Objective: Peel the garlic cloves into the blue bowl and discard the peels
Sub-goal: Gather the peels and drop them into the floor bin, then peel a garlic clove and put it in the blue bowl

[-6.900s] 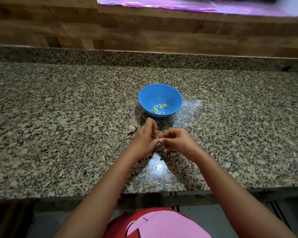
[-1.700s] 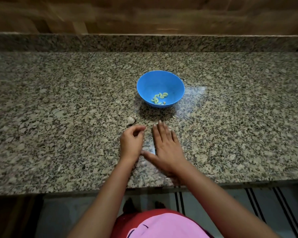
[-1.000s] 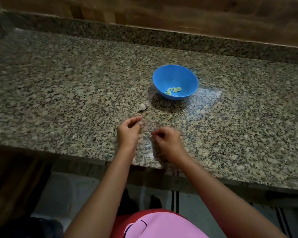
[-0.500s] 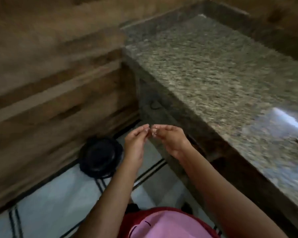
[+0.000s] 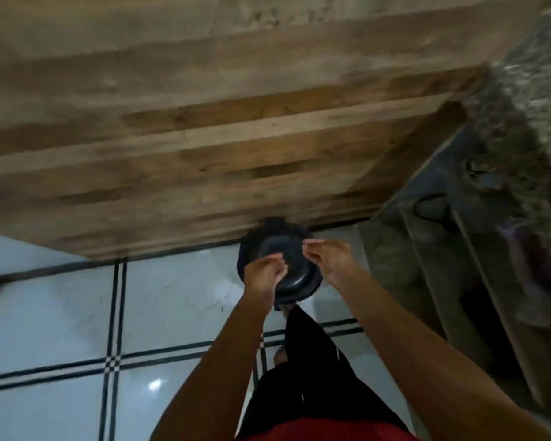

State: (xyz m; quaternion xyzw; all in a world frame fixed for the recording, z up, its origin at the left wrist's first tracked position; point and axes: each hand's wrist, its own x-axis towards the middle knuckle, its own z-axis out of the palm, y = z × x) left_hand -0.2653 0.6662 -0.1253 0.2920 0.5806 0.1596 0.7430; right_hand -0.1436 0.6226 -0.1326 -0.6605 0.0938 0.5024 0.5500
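as left hand (image 5: 264, 271) and right hand (image 5: 329, 256) hang over one black bin (image 5: 292, 268), fingertips (image 5: 310, 242) bunched; contents unclear.

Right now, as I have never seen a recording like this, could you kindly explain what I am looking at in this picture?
There is no machine here: the grip is simply a person's two bare hands. The single picture comes from a wide-angle camera worn on the person's head. It looks forward and down, so the arms reach in from the bottom edge. The left hand and the right hand are held above a round black bin. The bin stands on the white tiled floor at the foot of a wood-panelled wall. Both hands have their fingertips drawn together as if pinching something. It may be garlic peel, but it is too small and blurred to make out. The speckled stone counter shows only at the right edge.
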